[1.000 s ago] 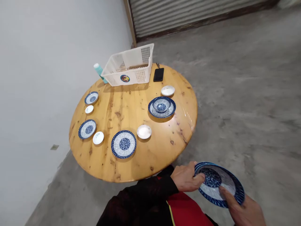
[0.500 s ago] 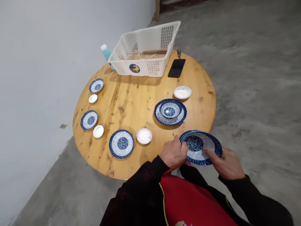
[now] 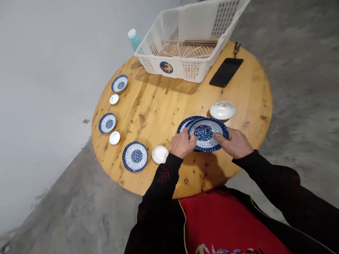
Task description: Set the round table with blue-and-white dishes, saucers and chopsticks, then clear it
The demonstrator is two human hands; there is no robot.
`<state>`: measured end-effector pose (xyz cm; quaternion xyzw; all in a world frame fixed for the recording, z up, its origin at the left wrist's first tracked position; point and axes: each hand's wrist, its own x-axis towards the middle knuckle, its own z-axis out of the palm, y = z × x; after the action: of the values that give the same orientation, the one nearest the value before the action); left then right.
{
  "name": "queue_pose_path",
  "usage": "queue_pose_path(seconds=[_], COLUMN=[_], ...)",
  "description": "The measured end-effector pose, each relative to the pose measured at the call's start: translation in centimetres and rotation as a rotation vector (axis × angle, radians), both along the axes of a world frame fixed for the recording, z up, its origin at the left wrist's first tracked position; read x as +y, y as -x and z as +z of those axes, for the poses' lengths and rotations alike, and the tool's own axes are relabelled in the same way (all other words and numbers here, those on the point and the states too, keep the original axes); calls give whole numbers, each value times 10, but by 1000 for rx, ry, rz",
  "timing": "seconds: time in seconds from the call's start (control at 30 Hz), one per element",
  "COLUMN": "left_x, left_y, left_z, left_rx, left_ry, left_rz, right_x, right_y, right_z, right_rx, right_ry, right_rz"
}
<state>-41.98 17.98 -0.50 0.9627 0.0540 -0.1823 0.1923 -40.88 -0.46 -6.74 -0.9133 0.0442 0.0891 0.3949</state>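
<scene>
The red garment front [image 3: 225, 218] and black sleeves are nearest, the sleeves leading up to two hands over the round wooden surface [image 3: 159, 116]. Between the hands is a blue-and-white patterned plate [image 3: 203, 133], its face towards the wearer. The left hand [image 3: 183, 143] is closed on the plate's left edge, and the right hand [image 3: 235, 143] grips its right edge, with the thumb reaching onto the face. Whether anything is stacked beneath the held plate cannot be told.

To the left of the left hand, near its wrist, is a small white dish [image 3: 160, 154]; just beyond that lies a blue-rimmed dinner plate [image 3: 135, 157], well apart from the held one. Directly behind the held plate, and partly hidden by it, the rim of another blue-rimmed plate [image 3: 181, 126] shows. A white bowl [image 3: 222, 110] stands just beyond the right hand and the held plate.

Farther along the left edge come a little white cup [image 3: 114, 138], a blue-rimmed saucer [image 3: 107, 123], a second white cup [image 3: 114, 99] and a second blue-rimmed saucer [image 3: 119, 83]. At the far side lie a black phone [image 3: 226, 72], a white plastic basket [image 3: 180, 62] with brown sticks [image 3: 201, 42] inside, and a pale teal bottle [image 3: 135, 41] beside it.
</scene>
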Motion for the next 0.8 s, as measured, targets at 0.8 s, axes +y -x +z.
queue_pose_path(seconds=[0.8], left_x=[-11], left_y=[-19], left_z=[-29], left_rx=[109], left_ry=[-60], left_rz=[125], right_x=[1], right_y=[-39], right_z=[-28], right_rx=[-44], right_ry=[312], right_rz=[246])
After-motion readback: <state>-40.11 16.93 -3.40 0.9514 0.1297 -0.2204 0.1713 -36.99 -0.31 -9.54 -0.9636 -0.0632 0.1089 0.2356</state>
